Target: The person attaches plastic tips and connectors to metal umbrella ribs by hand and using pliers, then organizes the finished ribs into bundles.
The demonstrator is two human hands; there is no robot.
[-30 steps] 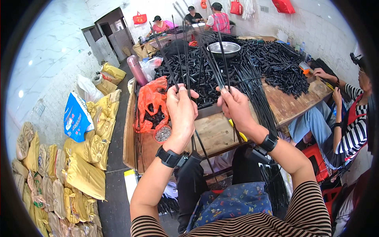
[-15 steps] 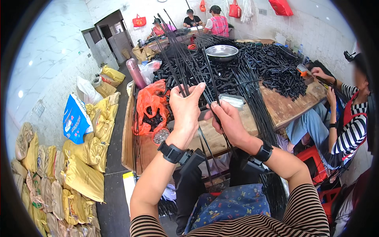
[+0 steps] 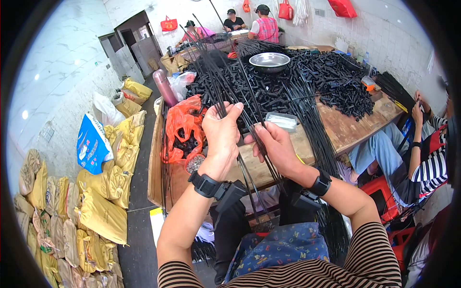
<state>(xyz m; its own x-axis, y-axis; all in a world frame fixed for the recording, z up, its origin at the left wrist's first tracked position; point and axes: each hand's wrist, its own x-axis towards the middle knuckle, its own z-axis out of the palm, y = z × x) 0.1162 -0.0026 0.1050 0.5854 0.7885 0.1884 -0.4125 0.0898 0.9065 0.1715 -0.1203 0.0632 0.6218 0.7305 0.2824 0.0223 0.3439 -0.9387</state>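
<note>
My left hand (image 3: 222, 134) is closed around a bundle of long thin black rods (image 3: 209, 67), which stand up at a slant over the table. Just to its right, my right hand (image 3: 277, 148) pinches more black rods (image 3: 250, 91) between thumb and fingers. Their lower ends run down past the table's front edge toward my lap. Behind my hands spreads a large pile of short black tubular pieces (image 3: 336, 81). A clear plastic box (image 3: 281, 122) lies just beyond my right hand. More loose black rods (image 3: 312, 122) lie to the right.
An orange plastic bag (image 3: 185, 129) and a small tub of metal bits (image 3: 194, 163) sit left of my hands. A metal bowl (image 3: 269, 60) rests on the pile. A pink flask (image 3: 164, 89) stands at the table's left edge. A co-worker (image 3: 430, 158) sits at right; yellow sacks (image 3: 102, 216) line the left.
My hands stay nearly in place, with the right hand's rods shifted slightly and more of them near its fingers. The co-worker at right has moved their hands farther right, away from the orange box.
</note>
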